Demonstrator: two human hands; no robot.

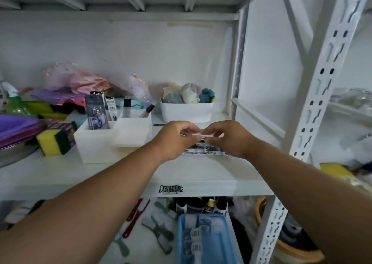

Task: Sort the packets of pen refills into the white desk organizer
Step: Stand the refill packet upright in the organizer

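Both of my forearms reach up from the bottom corners toward the middle of the white shelf (pixel 112 175). My left hand (pixel 174 138) and right hand (pixel 228 137) meet just above it, fingers curled, each pinching one end of a thin packet of pen refills (pixel 198 135) held level between them. Under my hands more refill packets (pixel 205 150) lie flat on the shelf, their black-and-white print showing; how many there are I cannot tell.

Just left of my left hand stands the white desk organizer (pixel 100 143). Its back compartments hold several upright packets (pixel 96 111) and a dark-capped marker (pixel 148 111) leaning to the right.

Behind my hands sits a white bin (pixel 187 111) filled with bundled cloths. At the far left a yellow and green sponge (pixel 53 141) rests beside a purple box (pixel 64 127). On the shelf below, a blue tray (pixel 203 241) is partly in view.
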